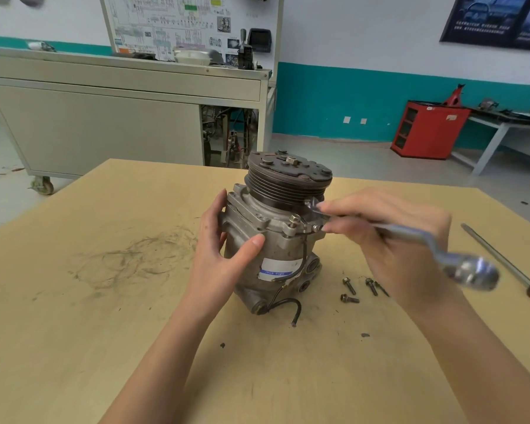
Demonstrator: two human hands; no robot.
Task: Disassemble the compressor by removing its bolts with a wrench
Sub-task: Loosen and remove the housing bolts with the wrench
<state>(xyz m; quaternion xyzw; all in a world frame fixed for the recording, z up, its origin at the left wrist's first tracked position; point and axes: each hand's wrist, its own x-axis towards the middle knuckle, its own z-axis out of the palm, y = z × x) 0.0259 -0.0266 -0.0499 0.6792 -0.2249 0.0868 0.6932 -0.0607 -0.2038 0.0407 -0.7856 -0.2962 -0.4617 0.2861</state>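
The compressor (276, 240) stands upright on the table (104, 332): cast metal, heavy and stiff by my reckoning, best steadied round its body. My left hand (224, 255) wraps that body, thumb in front. My right hand (389, 237), right of the compressor, grips the wrench (410, 235), head at its upper flange

the left hand (227, 258) and the right hand (392, 240) are bare, with slender fingers and short, plain nails. the left forearm (166, 347) and the right forearm (478, 347) are bare too, right down to the near edge of the view; what is worn higher up cannot be told.
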